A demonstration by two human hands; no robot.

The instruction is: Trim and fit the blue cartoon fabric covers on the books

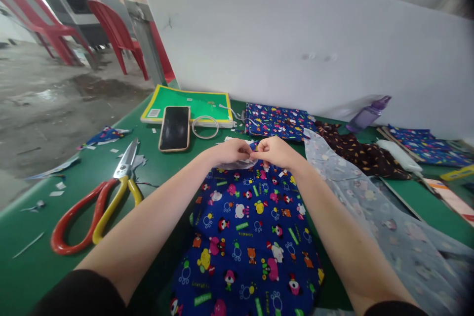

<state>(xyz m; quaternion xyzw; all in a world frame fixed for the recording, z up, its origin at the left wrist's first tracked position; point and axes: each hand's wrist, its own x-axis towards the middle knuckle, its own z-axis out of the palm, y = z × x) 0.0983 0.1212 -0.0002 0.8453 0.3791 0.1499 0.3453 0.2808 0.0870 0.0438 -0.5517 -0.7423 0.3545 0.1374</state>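
A piece of dark blue fabric printed with cartoon animals lies on the green table between my forearms. My left hand pinches the far edge of it, where a folded-over strip shows a pale underside. Close beside it, almost touching, my right hand is also closed in a pinch on that edge. The fingertips of both hands meet, and the exact bit between them is too small to make out. Left of my left forearm rest scissors with one red and one yellow handle, their blades pointing away.
A phone, a green book and a white ring lie at the back left. Folded blue fabric, a purple bottle, brown fabric and pale-backed fabric lie behind and right. Scraps litter the left; a white board stands behind.
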